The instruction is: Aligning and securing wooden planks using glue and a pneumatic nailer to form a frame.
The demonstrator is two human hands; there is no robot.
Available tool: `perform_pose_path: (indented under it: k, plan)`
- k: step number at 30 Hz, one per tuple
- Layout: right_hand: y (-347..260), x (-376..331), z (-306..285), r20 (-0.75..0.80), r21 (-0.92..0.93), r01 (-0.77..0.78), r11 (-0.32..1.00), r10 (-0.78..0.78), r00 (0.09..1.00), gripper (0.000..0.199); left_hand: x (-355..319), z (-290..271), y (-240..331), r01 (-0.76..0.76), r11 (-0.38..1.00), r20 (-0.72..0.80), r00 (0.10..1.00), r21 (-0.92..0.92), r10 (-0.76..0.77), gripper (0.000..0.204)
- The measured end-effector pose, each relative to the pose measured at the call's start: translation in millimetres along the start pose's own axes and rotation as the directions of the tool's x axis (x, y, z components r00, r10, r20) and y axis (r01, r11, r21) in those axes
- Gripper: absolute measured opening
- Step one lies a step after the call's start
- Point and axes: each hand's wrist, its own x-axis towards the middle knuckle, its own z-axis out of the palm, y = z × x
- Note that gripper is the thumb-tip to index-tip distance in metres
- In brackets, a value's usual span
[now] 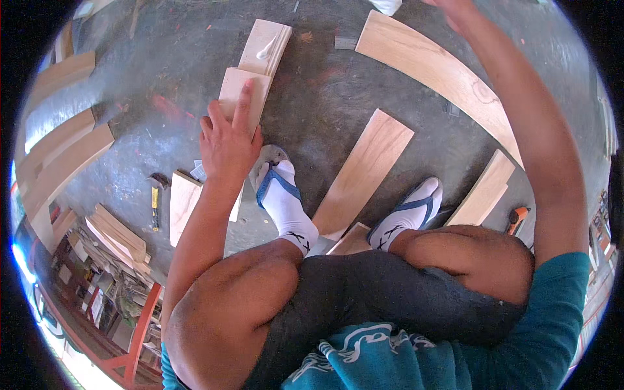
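My left hand (pixel 231 144) grips a short pale wooden board (pixel 234 84), with the index finger stretched along its top and the thumb and other fingers at its edges. This board overlaps the near end of a second wooden piece (pixel 272 36) with a grooved edge. A white blob of what looks like glue (pixel 265 52) lies on that second piece. My right hand (pixel 452 12) reaches to the top edge of the view, blurred and partly cut off, so its fingers are unclear. To its left, also cut off, is a white object (pixel 387 6).
A long board (pixel 442 71) curves across the upper right. Another board (pixel 367 166) lies between my feet, with shorter pieces (pixel 481 188) at right. A yellow-handled hammer (pixel 155 205), an orange-black tool (pixel 517 220) and stacked boards (pixel 117 234) lie around me.
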Motion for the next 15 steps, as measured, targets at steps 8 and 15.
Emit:
perform_pose_path:
  k: [8, 15]
  plan:
    - [146, -106, -79, 0.353, -0.87, 0.431, 0.24, -0.307, 0.884, 0.096, 9, -5, -12, -0.032, 0.996, 0.02, 0.999, -0.083, 0.034, 0.092]
    - [110, -68, -61, 0.414, -0.851, 0.511, 0.121, -0.444, 0.795, 0.076, 31, -8, -1, -0.044, 0.998, -0.004, 0.999, -0.038, 0.044, 0.091]
